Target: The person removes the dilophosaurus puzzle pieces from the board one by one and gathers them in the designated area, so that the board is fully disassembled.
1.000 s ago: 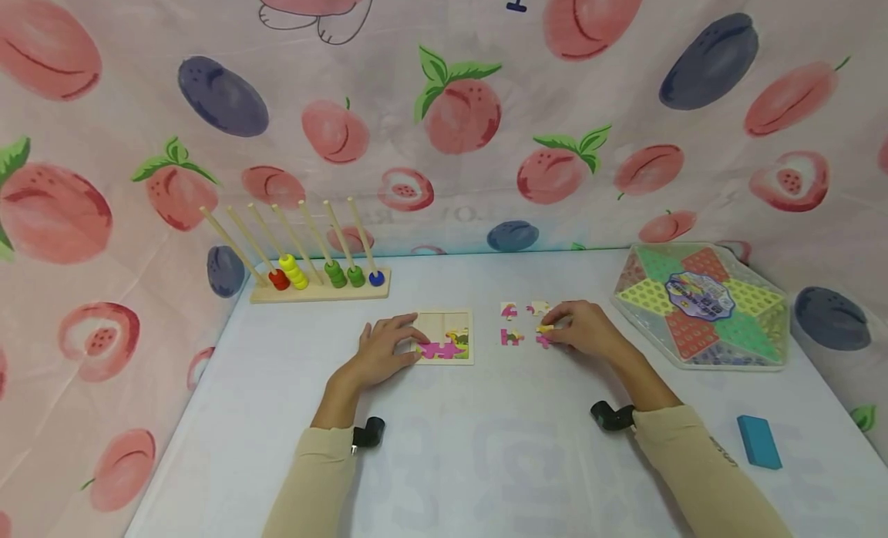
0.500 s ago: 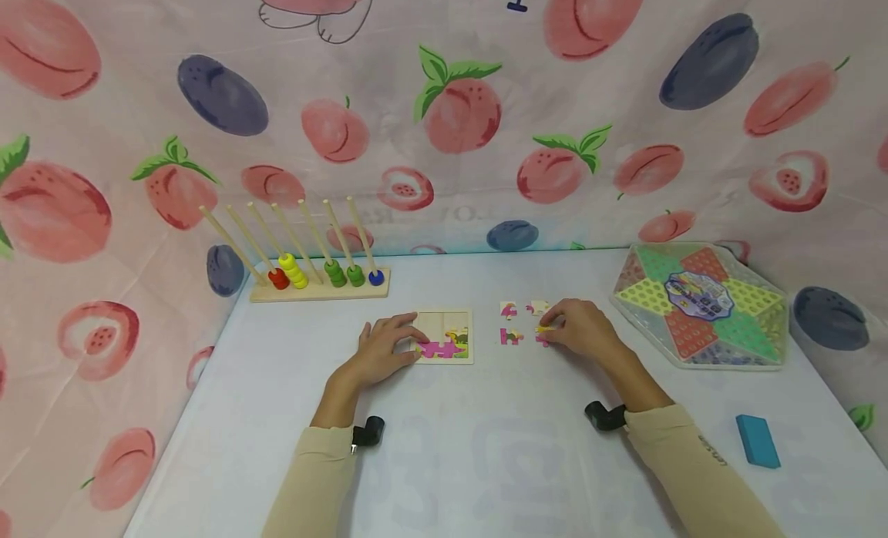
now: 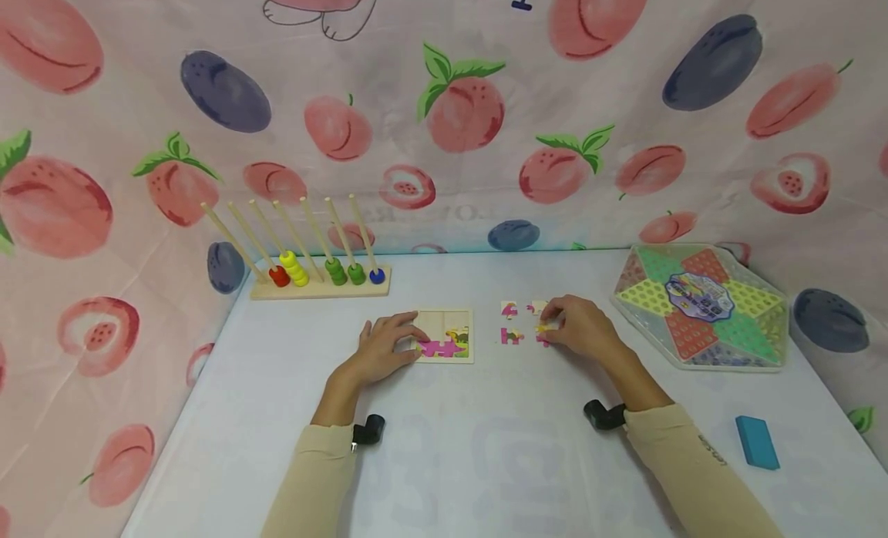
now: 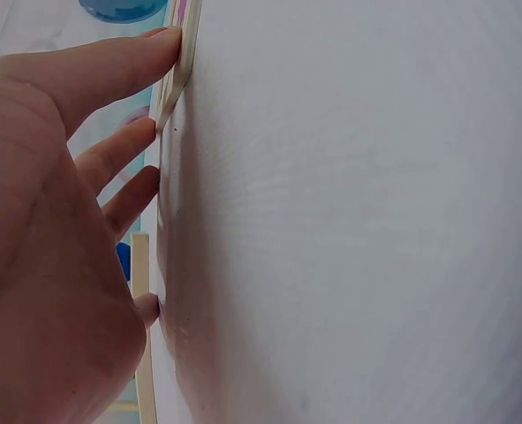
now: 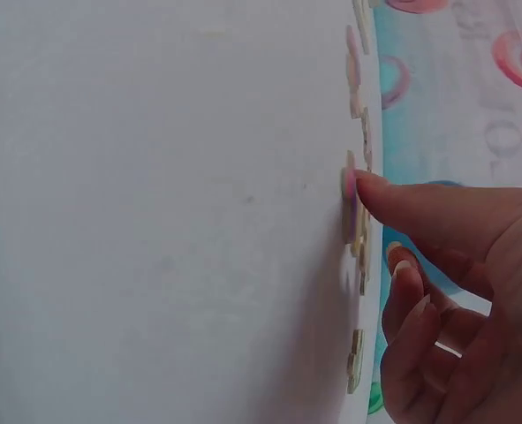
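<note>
A wooden puzzle tray (image 3: pixel 444 319) lies on the white table with pink and green pieces fitted along its near side. My left hand (image 3: pixel 408 342) rests at the tray's left edge. In the left wrist view the thumb (image 4: pixel 128 62) touches the tray edge (image 4: pixel 177 78) and the fingers are fairly straight. Right of the tray lie three loose puzzle pieces (image 3: pixel 511 337). My right hand (image 3: pixel 551 326) pinches a further yellow and pink puzzle piece (image 3: pixel 542 331). In the right wrist view the thumb (image 5: pixel 402 199) presses that piece (image 5: pixel 349 187) and the other fingers curl below it.
A wooden peg rack (image 3: pixel 319 280) with coloured rings stands at the back left. A hexagonal Chinese checkers board (image 3: pixel 701 303) sits at the right. A teal block (image 3: pixel 756 442) lies near the front right edge. Fruit-print cloth hangs around the table.
My right hand has shifted slightly left and away with the piece it pinches. The left hand has stayed on the tray.
</note>
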The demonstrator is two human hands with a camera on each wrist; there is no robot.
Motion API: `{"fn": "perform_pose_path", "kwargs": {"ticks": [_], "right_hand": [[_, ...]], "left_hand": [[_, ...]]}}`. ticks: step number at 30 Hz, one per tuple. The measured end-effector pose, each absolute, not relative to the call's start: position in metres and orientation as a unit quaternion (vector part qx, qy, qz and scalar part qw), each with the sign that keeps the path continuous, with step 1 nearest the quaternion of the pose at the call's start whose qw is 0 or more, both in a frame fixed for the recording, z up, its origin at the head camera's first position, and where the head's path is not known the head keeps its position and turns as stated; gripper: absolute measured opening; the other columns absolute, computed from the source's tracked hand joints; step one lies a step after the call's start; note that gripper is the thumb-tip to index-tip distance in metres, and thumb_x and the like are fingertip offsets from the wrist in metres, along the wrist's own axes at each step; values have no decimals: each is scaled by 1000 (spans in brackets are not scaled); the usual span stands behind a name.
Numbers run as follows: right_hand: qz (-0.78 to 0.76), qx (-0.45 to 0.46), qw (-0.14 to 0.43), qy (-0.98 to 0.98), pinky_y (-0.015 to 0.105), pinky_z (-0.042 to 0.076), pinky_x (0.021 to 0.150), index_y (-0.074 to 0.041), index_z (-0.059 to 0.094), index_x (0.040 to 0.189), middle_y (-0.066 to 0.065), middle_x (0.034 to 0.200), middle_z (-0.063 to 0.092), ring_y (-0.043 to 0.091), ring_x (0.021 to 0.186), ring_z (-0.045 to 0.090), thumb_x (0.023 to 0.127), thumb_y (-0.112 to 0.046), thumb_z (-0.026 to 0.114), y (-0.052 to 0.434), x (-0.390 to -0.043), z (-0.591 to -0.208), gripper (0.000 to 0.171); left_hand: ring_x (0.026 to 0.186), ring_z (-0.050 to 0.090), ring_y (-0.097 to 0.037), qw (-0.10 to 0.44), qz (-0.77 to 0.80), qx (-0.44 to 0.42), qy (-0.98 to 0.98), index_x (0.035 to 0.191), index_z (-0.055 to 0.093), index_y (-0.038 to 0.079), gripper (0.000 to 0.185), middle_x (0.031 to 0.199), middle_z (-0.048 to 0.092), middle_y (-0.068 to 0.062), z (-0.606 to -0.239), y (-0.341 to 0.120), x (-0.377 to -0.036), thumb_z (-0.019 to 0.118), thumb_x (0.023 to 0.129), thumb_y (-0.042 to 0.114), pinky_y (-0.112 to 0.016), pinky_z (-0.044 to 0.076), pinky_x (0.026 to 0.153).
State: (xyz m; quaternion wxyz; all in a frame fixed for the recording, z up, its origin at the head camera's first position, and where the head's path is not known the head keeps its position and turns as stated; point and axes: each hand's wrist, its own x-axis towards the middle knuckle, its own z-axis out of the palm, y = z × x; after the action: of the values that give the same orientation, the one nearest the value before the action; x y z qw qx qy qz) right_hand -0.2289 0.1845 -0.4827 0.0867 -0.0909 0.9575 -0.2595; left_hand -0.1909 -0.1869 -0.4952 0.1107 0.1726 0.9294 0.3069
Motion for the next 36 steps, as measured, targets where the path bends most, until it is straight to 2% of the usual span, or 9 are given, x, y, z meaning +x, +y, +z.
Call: {"fn": "perform_pose_path", "kwargs": {"ticks": [9, 13, 18, 21, 27, 32, 36], "right_hand": [[-325, -137, 76, 932, 31, 48, 73, -14, 67, 115, 5, 109, 67, 21, 93, 57, 81, -37, 78, 164, -238, -477, 42], [-357, -164, 81, 916, 35, 53, 79, -15, 65, 122, 6, 120, 64, 24, 105, 57, 82, -41, 77, 148, -243, -471, 49], [-371, -209, 93, 900, 44, 53, 90, -15, 63, 128, 4, 129, 61, 27, 116, 56, 82, -35, 78, 126, -248, -463, 52], [-368, -225, 107, 896, 46, 51, 93, -15, 62, 130, 2, 131, 60, 28, 119, 55, 82, -30, 79, 112, -248, -459, 53], [-332, -246, 145, 899, 45, 48, 98, -20, 61, 132, 1, 133, 59, 24, 121, 54, 83, -31, 78, 86, -247, -462, 53], [-294, -289, 151, 899, 44, 43, 106, -17, 62, 130, 0, 134, 61, 22, 125, 54, 84, -26, 77, 71, -245, -471, 49], [-273, -293, 154, 904, 43, 42, 107, -17, 66, 126, -1, 132, 62, 21, 127, 53, 83, -25, 78, 64, -244, -478, 45]], "left_hand": [[143, 25, -35, 114, 313, 172, 927, 112, 68, 28, 20, 158, 32, -3, -492, -186, -190, 65, 92, 24, -68, -5, 113], [144, 24, -34, 114, 308, 170, 929, 112, 68, 29, 20, 159, 32, -2, -492, -186, -190, 65, 92, 25, -67, -5, 114], [144, 25, -34, 115, 308, 169, 929, 112, 68, 29, 20, 159, 32, -1, -493, -186, -191, 65, 92, 25, -67, -5, 114], [144, 25, -33, 117, 311, 168, 928, 112, 68, 29, 20, 158, 32, -2, -493, -186, -190, 66, 92, 25, -67, -5, 114], [143, 26, -34, 115, 306, 168, 930, 111, 68, 30, 20, 158, 33, -2, -494, -186, -192, 66, 92, 26, -68, -4, 114], [143, 26, -34, 117, 305, 169, 930, 111, 68, 31, 19, 158, 33, -1, -496, -186, -192, 66, 92, 26, -69, -4, 113], [143, 25, -33, 116, 304, 166, 931, 110, 67, 31, 18, 158, 32, 0, -499, -187, -193, 65, 93, 26, -68, -4, 113]]}}
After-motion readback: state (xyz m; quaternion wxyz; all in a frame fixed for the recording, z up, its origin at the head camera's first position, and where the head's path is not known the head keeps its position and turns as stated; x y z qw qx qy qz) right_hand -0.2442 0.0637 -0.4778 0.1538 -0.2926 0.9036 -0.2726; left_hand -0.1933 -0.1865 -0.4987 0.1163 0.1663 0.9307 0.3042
